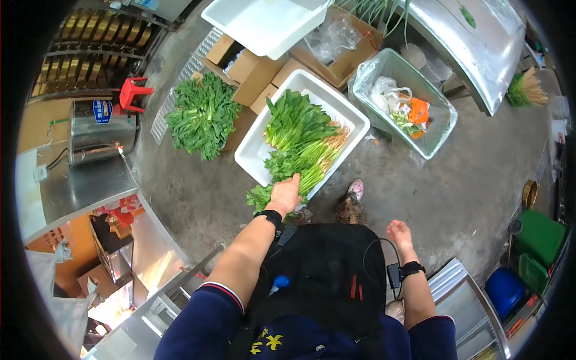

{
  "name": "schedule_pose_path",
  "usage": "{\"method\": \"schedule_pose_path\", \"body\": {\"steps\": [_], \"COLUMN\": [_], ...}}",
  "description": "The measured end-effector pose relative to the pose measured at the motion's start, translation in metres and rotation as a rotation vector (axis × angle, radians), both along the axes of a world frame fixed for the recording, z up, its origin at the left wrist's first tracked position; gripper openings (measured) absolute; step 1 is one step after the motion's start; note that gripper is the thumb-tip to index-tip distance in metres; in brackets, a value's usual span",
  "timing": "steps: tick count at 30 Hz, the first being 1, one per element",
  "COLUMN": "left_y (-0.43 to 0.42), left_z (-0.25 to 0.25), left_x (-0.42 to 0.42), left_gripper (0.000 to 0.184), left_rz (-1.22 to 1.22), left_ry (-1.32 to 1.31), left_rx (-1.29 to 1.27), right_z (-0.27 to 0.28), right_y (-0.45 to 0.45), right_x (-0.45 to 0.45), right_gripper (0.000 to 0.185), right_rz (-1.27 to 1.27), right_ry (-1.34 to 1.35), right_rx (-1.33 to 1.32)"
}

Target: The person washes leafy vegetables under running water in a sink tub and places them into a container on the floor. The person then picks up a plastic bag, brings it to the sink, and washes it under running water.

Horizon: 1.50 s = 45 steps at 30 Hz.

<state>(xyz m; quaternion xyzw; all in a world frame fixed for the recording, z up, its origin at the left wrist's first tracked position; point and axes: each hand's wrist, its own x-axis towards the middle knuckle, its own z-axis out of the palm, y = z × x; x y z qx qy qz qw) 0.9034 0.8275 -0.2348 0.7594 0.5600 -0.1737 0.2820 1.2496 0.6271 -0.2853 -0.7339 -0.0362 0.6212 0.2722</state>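
My left hand [285, 194] is closed around a bunch of leafy green herbs [259, 196] at the near edge of a white tub [246, 157]. The leaves stick out to the left of my fingers, and thin pale stems [312, 178] show on the right. Broad-leaved greens [295, 120] lie inside the tub, alongside more stemmed herbs with brownish roots [339, 141]. Down by my right side, my right hand [402, 235] hangs over the floor, its fingers loosely apart and nothing in them.
Left of the tub is a big heap of greens [204, 117] beside cardboard boxes [255, 72]. A lined bin [441, 135] with waste stands to the right, below a metal table [480, 54]. Another white tub [255, 24] is behind. A red stool [135, 93] stands farther left.
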Motion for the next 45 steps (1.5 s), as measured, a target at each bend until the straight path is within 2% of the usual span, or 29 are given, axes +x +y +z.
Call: {"method": "schedule_pose_path", "body": {"steps": [1, 5, 6, 7, 9, 10, 13, 17, 19, 21, 27, 31, 35, 37, 40, 41, 43, 45], "left_y": [0.001, 0.016, 0.026, 0.033, 0.034, 0.033, 0.021, 0.025, 0.032, 0.038, 0.039, 0.045, 0.043, 0.031, -0.011, -0.022, -0.035, -0.031], "left_z": [-0.012, -0.059, -0.073, -0.088, -0.119, -0.142, -0.170, -0.205, -0.210, -0.219, -0.218, -0.186, -0.148, -0.130, -0.153, -0.165, -0.180, -0.190], "left_x": [0.006, 0.033, 0.040, 0.046, 0.053, 0.051, 0.040, 0.003, -0.005, -0.011, -0.009, -0.015, -0.018, -0.013, -0.011, -0.017, -0.037, -0.051], "left_gripper": [0.053, 0.058, 0.071, 0.071, 0.087, 0.094, 0.094, 0.085, 0.079, 0.078, 0.079, 0.079, 0.076, 0.067, 0.056, 0.056, 0.059, 0.062], "left_rz": [-0.019, 0.024, 0.087, 0.096, 0.133, 0.139, 0.087, -0.029, -0.049, -0.192, -0.166, -0.161, -0.124, -0.075, -0.595, -0.582, -0.407, -0.458], "left_ry": [0.019, -0.007, 0.035, 0.027, 0.183, 0.209, 0.194, 0.015, -0.002, 0.053, 0.083, -0.038, -0.055, -0.090, -0.178, -0.177, -0.167, -0.167], "left_rx": [-0.032, 0.054, -0.067, -0.069, 0.233, 0.042, 0.049, 0.179, 0.183, 0.162, 0.127, 0.199, 0.264, 0.325, 0.291, 0.290, 0.171, 0.118], "right_z": [-0.007, -0.020, -0.030, -0.038, -0.053, -0.059, -0.076, -0.078, -0.080, -0.087, -0.087, -0.088, -0.082, -0.075, -0.082, -0.083, -0.087, -0.087], "right_y": [0.005, 0.039, 0.044, 0.045, 0.041, 0.039, 0.027, 0.015, 0.012, 0.010, 0.025, 0.059, 0.102, 0.117, 0.114, 0.110, 0.098, 0.087], "right_x": [0.010, 0.026, 0.026, 0.024, 0.020, 0.015, 0.016, 0.023, 0.033, 0.044, 0.047, 0.019, -0.022, -0.040, -0.052, -0.051, -0.051, -0.045], "right_gripper": [0.018, 0.016, 0.016, 0.016, 0.016, 0.015, 0.015, 0.021, 0.023, 0.024, 0.026, 0.023, 0.021, 0.020, 0.020, 0.020, 0.020, 0.019], "right_rz": [-0.023, 0.065, 0.072, 0.067, 0.082, 0.089, 0.207, 0.295, 0.244, 0.241, 0.293, 0.465, 0.402, 0.412, 0.498, 0.512, 0.534, 0.538], "right_ry": [-0.033, -0.074, -0.080, -0.049, -0.021, 0.013, 0.068, 0.009, 0.009, 0.008, -0.057, -0.052, 0.066, 0.108, 0.100, 0.100, 0.100, 0.081], "right_rx": [0.062, -0.031, -0.033, 0.016, 0.043, 0.018, -0.024, -0.168, -0.203, -0.204, -0.198, -0.072, 0.050, 0.077, 0.140, 0.138, 0.112, 0.086]}}
